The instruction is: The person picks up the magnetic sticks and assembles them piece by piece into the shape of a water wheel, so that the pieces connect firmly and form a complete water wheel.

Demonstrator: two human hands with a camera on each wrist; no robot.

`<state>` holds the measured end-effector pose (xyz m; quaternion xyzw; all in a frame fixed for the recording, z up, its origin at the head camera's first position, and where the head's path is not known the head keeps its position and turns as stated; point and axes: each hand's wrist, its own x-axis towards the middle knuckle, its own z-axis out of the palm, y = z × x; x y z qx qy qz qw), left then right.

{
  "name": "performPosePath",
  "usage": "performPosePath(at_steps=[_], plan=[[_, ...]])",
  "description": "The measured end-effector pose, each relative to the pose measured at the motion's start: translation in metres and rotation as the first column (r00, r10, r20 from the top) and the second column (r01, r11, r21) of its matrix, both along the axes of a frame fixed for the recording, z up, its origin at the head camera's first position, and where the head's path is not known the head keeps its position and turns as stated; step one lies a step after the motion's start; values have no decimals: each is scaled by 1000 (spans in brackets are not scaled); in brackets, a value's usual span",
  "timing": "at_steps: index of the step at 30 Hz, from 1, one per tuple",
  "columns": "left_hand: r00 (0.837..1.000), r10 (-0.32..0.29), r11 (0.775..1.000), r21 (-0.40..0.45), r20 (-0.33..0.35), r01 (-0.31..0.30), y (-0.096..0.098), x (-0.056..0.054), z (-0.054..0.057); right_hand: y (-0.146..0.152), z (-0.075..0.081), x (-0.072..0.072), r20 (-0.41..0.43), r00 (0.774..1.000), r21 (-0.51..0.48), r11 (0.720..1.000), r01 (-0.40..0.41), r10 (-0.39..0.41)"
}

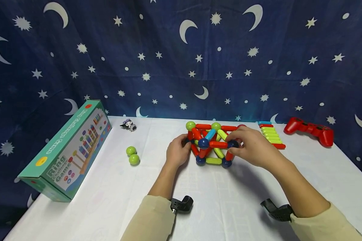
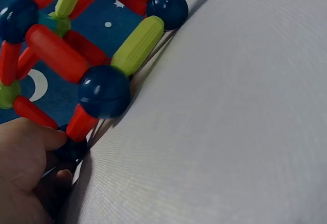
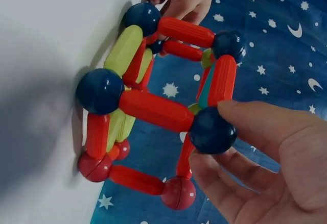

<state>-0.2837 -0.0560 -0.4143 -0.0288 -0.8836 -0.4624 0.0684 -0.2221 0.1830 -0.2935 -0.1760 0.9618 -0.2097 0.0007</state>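
A frame of magnetic rods and balls point(image 1: 218, 144) stands on the white table, built from red, lime and light-blue rods with dark-blue, green and red balls. My left hand point(image 1: 177, 151) pinches a dark-blue ball point(image 2: 70, 147) low on its left side. With thumb and fingers, my right hand point(image 1: 254, 145) grips the dark-blue ball point(image 3: 213, 130) at the upper front right corner. Red rods point(image 3: 156, 110) join that ball to its neighbours. In the right wrist view, red balls point(image 3: 178, 193) sit at one end of the frame.
Two loose green balls point(image 1: 134, 159) lie left of the frame. A row of loose rods point(image 1: 270, 134) lies at the back right, beside a red game controller point(image 1: 309, 131). A green game box point(image 1: 67, 152) stands at the left; a small figurine point(image 1: 128, 125) is near the back edge.
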Motion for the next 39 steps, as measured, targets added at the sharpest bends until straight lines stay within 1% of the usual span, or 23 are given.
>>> performPosePath(at_steps=[3,6,9,11,14,17,20,23,25,29,35,39], plan=[[1000,8,1000,8,-10,-8,-1,0,0,1,-2,1,-2,1000,-32,999,-12,12],[1000,19,1000,22,-18,-18,-1,0,0,9,-4,0,15,1000,-103,995,-8,9],[1000,20,999,28,-21,-20,0,0,0,29,-8,-4,23,1000,-183,983,18,-14],[1000,21,999,29,-21,-20,0,0,0,46,-12,-10,17,999,-211,976,45,-42],[999,30,999,22,-19,-30,1,0,0,76,-23,-21,-1,996,-179,980,88,-90],[999,36,999,15,-19,-36,1,1,0,104,-36,-30,19,988,-103,983,153,-152],[999,34,999,16,-18,-34,2,1,0,129,-46,-34,52,976,-15,977,212,-211],[999,35,999,22,-15,-35,2,1,-1,147,-52,-37,70,966,60,968,245,-249],[999,39,999,24,-12,-38,2,1,-2,154,-55,-39,75,964,93,964,250,-257],[999,44,999,17,-13,-44,1,2,-2,160,-60,-41,91,960,118,960,255,-267],[999,41,999,18,-17,-41,1,2,-1,163,-65,-45,148,940,140,948,286,-306],[999,34,999,22,-13,-33,2,2,0,163,-68,-49,173,939,157,950,271,-297]])
